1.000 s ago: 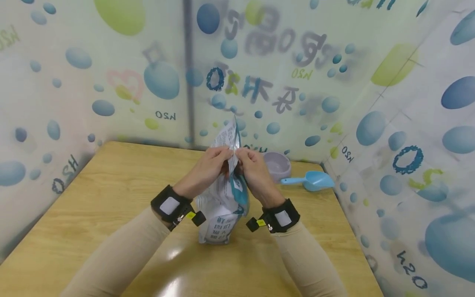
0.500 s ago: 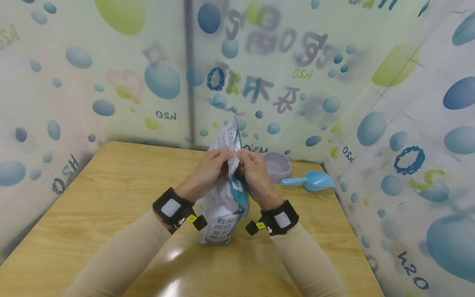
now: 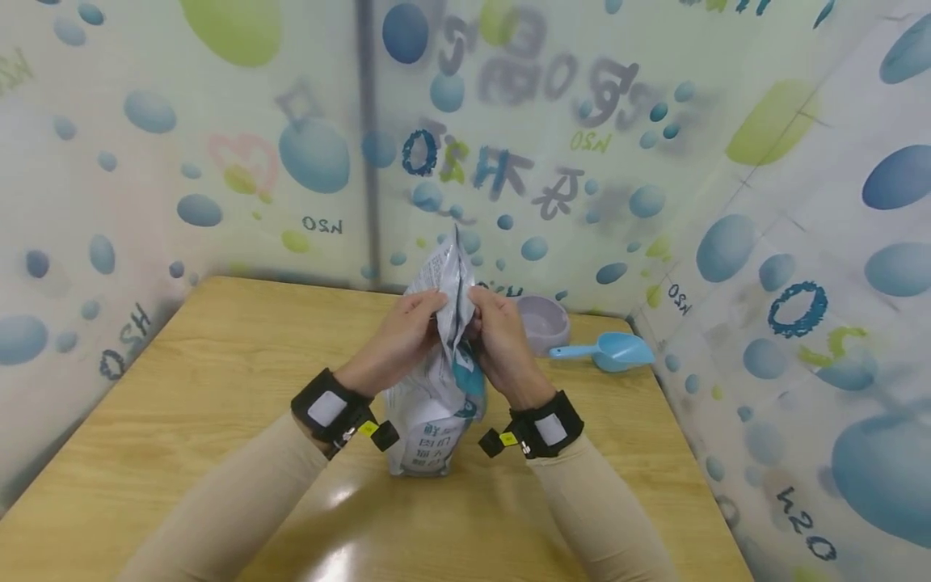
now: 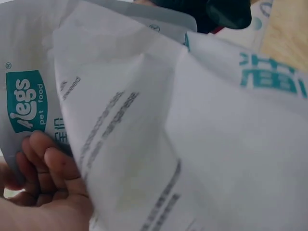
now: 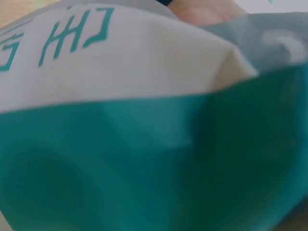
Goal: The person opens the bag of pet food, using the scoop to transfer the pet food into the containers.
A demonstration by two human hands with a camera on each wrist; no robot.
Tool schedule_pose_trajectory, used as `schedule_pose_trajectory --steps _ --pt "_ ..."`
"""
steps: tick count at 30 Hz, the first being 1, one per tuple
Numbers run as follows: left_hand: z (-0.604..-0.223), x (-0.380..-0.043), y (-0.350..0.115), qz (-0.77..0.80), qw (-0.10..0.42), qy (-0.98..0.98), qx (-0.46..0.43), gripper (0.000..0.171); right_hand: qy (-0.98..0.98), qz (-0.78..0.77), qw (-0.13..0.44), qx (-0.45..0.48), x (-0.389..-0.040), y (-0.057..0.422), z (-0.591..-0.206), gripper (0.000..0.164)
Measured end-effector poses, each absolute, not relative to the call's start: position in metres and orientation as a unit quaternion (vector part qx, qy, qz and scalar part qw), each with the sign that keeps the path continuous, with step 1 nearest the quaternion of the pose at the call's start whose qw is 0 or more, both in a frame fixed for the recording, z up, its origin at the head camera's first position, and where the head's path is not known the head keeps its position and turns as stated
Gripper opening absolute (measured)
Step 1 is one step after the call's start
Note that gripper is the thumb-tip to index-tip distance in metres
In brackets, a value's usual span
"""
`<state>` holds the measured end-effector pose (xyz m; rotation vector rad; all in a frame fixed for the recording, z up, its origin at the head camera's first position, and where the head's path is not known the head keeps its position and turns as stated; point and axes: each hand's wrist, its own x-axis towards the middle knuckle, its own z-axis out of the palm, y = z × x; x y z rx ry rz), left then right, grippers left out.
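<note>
A white and teal pet food bag (image 3: 429, 408) stands upright on the table, its top drawn up to a peak. On the left side of its upper part, my left hand (image 3: 393, 339) pinches the film between thumb and curled fingers. My right hand (image 3: 505, 339) pinches the opposite side. Between the two hands the film is creased, with a narrow dark gap. In the left wrist view, the left hand's fingers (image 4: 57, 168) curl at the edge of the bag (image 4: 130, 115). The bag (image 5: 110, 154) fills most of the right wrist view, hiding most of the hand there.
Behind my right hand sits a lilac bowl (image 3: 541, 325), partly covered by that hand. A light blue scoop (image 3: 618, 352) lies right of the bowl. The wooden table (image 3: 240, 388) meets walls patterned with blue and green spots at the back and sides.
My hands have moved slightly apart, and the bag's top has spread, showing a wider fold between them. The bowl and scoop stay in place; the head view has shifted slightly.
</note>
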<state>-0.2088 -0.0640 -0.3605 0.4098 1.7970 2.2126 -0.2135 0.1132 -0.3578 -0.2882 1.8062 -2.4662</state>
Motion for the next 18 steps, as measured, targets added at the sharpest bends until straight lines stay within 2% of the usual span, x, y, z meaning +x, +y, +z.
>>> schedule_pose_trajectory --steps 9,18 --pt "-0.354 -0.211 -0.070 0.684 0.093 0.706 0.158 0.040 0.639 -0.759 0.029 -0.119 -0.213 0.119 -0.355 0.051" --pt "-0.349 -0.220 -0.066 0.647 0.047 0.742 0.170 0.039 0.708 -0.698 0.024 -0.104 -0.218 0.122 -0.348 0.050"
